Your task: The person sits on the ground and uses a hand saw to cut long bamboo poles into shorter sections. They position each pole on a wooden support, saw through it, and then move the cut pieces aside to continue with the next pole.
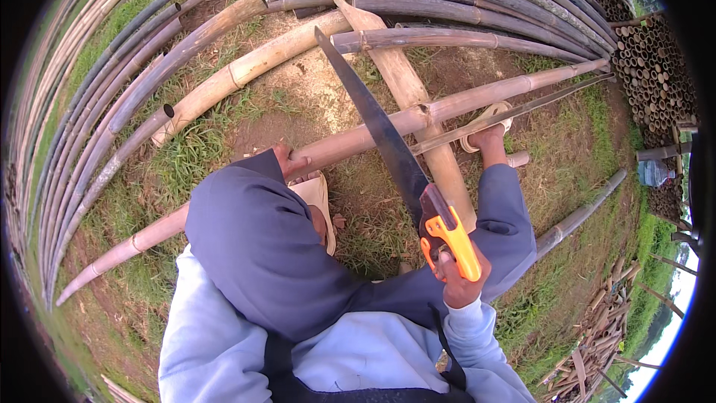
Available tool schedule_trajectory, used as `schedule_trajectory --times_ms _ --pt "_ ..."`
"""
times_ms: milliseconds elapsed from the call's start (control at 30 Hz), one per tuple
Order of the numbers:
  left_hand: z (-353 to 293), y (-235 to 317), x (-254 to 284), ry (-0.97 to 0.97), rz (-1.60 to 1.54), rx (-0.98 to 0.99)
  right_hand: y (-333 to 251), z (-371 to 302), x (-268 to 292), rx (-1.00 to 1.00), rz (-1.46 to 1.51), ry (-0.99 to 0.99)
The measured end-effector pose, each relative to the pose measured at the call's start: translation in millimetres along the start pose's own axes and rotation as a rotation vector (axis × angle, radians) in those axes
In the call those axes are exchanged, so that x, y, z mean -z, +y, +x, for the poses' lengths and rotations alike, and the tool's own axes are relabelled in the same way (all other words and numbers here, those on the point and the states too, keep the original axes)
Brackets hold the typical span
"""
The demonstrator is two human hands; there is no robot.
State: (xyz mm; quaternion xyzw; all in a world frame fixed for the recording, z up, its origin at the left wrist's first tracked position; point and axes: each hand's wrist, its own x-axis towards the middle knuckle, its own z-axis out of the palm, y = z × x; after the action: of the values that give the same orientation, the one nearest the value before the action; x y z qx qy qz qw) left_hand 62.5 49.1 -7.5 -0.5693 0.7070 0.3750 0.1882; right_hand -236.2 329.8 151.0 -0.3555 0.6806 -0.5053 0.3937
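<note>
My right hand (464, 277) is closed round the orange and black handle of a hand saw (377, 128). The long dark blade points away and to the left, passing over a pinkish-brown bamboo pole (477, 97); whether its teeth touch the pole, I cannot tell. My left hand (286, 160) grips that same pole beyond my left knee, which hides part of the hand. The pole runs slantwise from lower left to upper right and lies across a thicker pale bamboo piece (406, 82), near a node.
A thin split bamboo strip (514, 113) lies beside the pole near my right sandal (488, 121). Long bamboo poles (112, 119) line the left, and more dark poles (477, 11) are stacked at the far side. Cut bamboo ends (656, 67) and bamboo scraps (589, 343) are piled at right.
</note>
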Motion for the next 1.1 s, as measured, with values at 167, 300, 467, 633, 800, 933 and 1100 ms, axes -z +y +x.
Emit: schedule_trajectory --times_ms 167,300,467,633,800,933,1100 --pt "15.4 -15.5 -9.4 0.048 -0.019 -0.068 33.2 12.7 -73.1 0.047 -0.068 -0.209" --pt "22.8 -20.4 -16.5 0.094 -0.004 -0.089 58.0 13.9 -96.3 0.173 -0.147 -0.214" --pt "15.0 -16.6 -11.7 0.111 -0.058 -0.108 74.6 8.3 -107.2 0.146 -0.186 -0.228" --pt "9.3 -14.2 -6.0 0.071 -0.086 -0.121 80.5 4.6 -113.1 0.179 -0.177 -0.215" --pt "18.4 -20.0 -13.3 0.107 -0.062 -0.115 87.8 0.0 -118.1 0.203 -0.167 -0.218" --pt "25.5 -25.4 -17.6 0.106 -0.074 -0.127 92.6 -5.1 -121.0 0.222 -0.173 -0.203" --pt "26.3 -26.7 -17.9 0.104 -0.04 -0.135 94.7 -10.2 -123.0 0.172 -0.188 -0.199"
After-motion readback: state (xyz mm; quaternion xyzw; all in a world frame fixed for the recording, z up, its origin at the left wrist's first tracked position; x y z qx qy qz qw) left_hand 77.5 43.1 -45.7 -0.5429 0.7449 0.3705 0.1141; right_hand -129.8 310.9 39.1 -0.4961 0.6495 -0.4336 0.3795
